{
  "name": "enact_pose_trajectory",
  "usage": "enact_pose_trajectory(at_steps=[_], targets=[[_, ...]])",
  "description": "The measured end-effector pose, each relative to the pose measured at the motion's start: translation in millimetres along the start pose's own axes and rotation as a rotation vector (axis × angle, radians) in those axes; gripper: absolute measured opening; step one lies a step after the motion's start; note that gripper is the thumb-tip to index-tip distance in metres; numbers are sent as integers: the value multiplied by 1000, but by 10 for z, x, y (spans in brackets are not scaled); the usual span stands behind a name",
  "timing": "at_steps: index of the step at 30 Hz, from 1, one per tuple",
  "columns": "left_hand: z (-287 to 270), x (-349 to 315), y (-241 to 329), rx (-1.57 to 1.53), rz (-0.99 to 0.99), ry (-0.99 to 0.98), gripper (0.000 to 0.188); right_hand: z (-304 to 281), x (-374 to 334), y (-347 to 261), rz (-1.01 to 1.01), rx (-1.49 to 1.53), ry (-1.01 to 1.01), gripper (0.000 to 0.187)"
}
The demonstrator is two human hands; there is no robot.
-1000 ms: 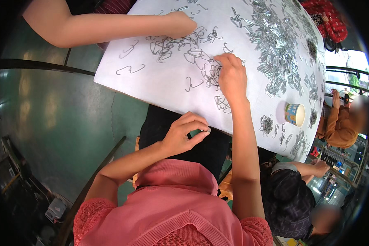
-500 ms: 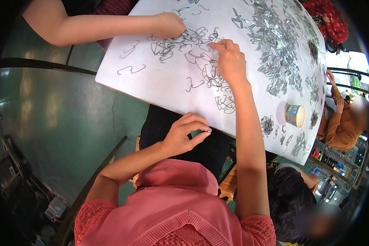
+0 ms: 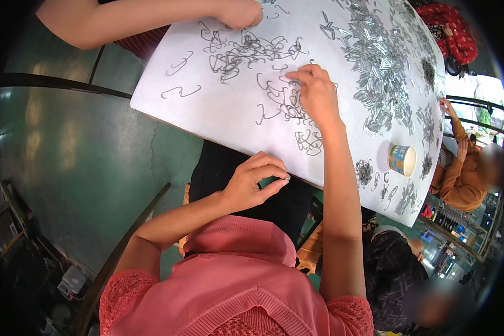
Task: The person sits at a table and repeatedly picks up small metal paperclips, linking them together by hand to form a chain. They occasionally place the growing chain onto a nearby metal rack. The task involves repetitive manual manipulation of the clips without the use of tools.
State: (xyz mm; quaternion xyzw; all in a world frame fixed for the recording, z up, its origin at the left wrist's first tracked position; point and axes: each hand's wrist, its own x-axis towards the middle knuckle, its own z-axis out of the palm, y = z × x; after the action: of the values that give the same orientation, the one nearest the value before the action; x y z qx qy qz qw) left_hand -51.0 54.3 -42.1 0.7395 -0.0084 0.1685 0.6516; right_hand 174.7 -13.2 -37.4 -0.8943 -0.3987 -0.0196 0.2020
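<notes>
Pink top [image 3: 224, 280], lacy sleeves [image 3: 130, 294]

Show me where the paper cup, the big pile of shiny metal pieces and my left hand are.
Paper cup [image 3: 398, 161]: head view, on its colored side.
Pile of metal pieces [image 3: 378, 74]: head view, around the middle of the heap.
Left hand [image 3: 245, 182]: head view, on the back of the hand.
</notes>
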Motion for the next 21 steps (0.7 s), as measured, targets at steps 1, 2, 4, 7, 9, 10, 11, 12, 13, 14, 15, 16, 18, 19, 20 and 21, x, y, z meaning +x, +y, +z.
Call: enact_pose_trajectory(at_steps=[1, 2, 4, 7, 9, 10, 11, 12, 13, 14, 15, 16, 18, 19, 20, 21], targets=[[0, 2, -1, 4, 7, 2, 15, -13, -4, 32, 33, -53, 24, 28], [2, 2, -1, 8, 14, 4, 15, -24, -11, 48, 65, -105, 49, 27], [6, -7, -4, 2, 4, 6, 15, -36, -23, -6, 78, -40, 74, 23], [10, -22, -2, 3, -10, 4, 15, -30, -42, -150, 95, 161, 22, 14], [11, -26, 2, 8, -11, 1, 15, -33, -48, -271, 120, 217, -39, 9], [10, -24, 4, 10, -6, 0, 15, -46, -48, -336, 139, 188, -68, 8], [9, -25, 6, 13, -2, 0, 15, -44, -47, -383, 157, 160, -98, 10], [11, -24, 10, 12, 1, -1, 15, -22, -53, -401, 169, 139, -97, 9], [13, -24, 13, 11, 4, -1, 14, 9, -63, -410, 181, 119, -97, 9], [15, -24, 15, 10, 6, 0, 14, 30, -66, -423, 192, 98, -96, 9], [16, -29, 10, 10, 10, 3, 14, 34, -51, -453, 213, 84, -119, 9], [18, -35, 1, 10, 14, 7, 14, 28, -26, -487, 234, 70, -142, 9], [17, -43, 3, 8, 18, 11, 14, 32, 8, -518, 254, 59, -135, 10], [17, -46, 10, 7, 18, 12, 14, 37, 25, -528, 254, 64, -106, 11], [17, -47, 16, 5, 17, 13, 15, 42, 43, -538, 253, 68, -76, 11], [17, -44, 24, 4, 18, 17, 14, 42, 59, -536, 242, 83, -70, 13]])
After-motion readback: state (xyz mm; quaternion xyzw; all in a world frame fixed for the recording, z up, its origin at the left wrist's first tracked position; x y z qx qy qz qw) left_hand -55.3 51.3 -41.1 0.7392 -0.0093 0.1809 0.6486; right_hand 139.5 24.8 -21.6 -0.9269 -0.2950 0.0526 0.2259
